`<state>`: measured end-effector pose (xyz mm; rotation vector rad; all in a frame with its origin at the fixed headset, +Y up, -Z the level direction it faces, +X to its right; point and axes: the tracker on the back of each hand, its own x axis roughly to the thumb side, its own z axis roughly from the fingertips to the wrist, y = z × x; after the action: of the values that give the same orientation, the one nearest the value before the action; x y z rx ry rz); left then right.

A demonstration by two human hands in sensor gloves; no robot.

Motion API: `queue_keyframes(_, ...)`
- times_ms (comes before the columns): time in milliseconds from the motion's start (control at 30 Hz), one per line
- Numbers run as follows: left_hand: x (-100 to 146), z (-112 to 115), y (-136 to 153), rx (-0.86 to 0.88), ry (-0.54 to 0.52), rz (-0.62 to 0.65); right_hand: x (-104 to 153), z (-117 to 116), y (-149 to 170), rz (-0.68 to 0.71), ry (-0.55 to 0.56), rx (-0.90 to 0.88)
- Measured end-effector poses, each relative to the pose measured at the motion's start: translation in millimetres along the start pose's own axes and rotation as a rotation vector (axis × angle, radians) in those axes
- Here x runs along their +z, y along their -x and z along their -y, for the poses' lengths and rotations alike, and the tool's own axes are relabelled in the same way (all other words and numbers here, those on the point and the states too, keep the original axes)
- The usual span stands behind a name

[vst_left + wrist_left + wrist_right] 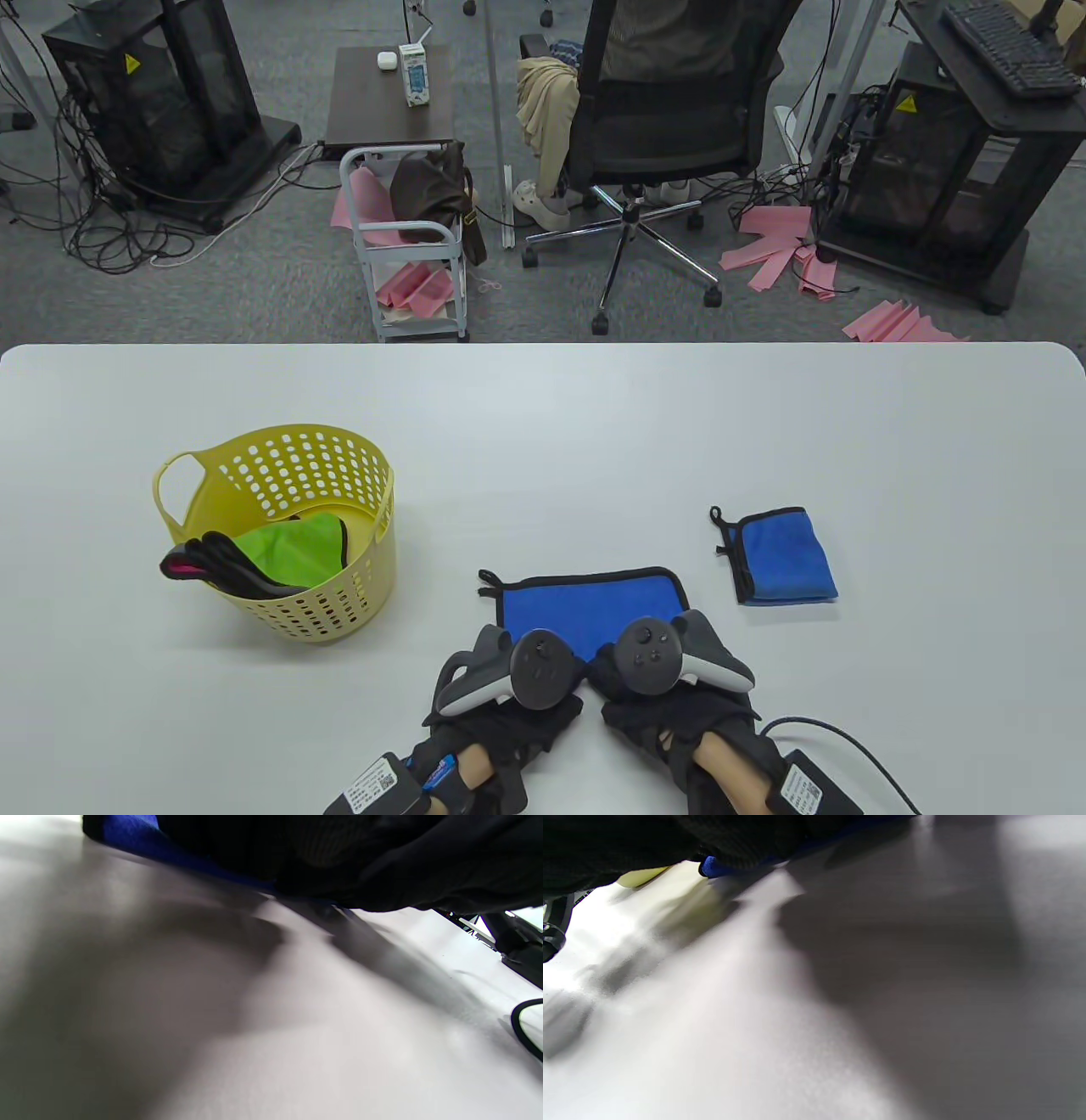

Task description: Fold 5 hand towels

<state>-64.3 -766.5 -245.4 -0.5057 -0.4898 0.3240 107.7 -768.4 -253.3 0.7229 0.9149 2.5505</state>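
Observation:
A blue hand towel (585,604) with black trim lies flat on the white table (543,424) close to the front edge. Both gloved hands sit side by side on its near edge, the left hand (509,655) at the near left and the right hand (649,658) at the near right. The trackers hide the fingers from above. In the left wrist view the glove (339,857) closes over the towel's edge (127,832). In the right wrist view a blue corner (712,866) pokes out from under the glove (628,840). A second blue towel (785,556) lies folded to the right.
A yellow perforated basket (212,501) stands at the left and holds a green towel (288,548) and dark ones (212,564). A black cable (848,739) runs along the table by the right wrist. Beyond the far edge are an office chair, a small cart and equipment racks.

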Motion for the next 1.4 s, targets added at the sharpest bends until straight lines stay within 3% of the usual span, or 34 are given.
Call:
queue_keyframes(333, 1.6, 0.6, 1.4, -0.004, -0.015, -0.008, 4.5, 1.1, 3.3, -0.012, 0.046, 0.001)
queue_keyframes(867, 18.4, -16.5, 22.6, 0.038, -0.052, -0.146, 28.3, 20.5, 43.9, -0.156, 0.122, -0.070)
queue_keyframes(1133, 14.2, -21.6, 36.1, 0.162, -0.020, -0.129, 25.5, 20.8, 45.7, -0.156, 0.106, -0.094)
queue_keyframes(1400, 14.9, -23.8, 38.4, 0.198, -0.051, -0.107, 25.9, 28.6, 40.0, -0.149, 0.267, -0.050)
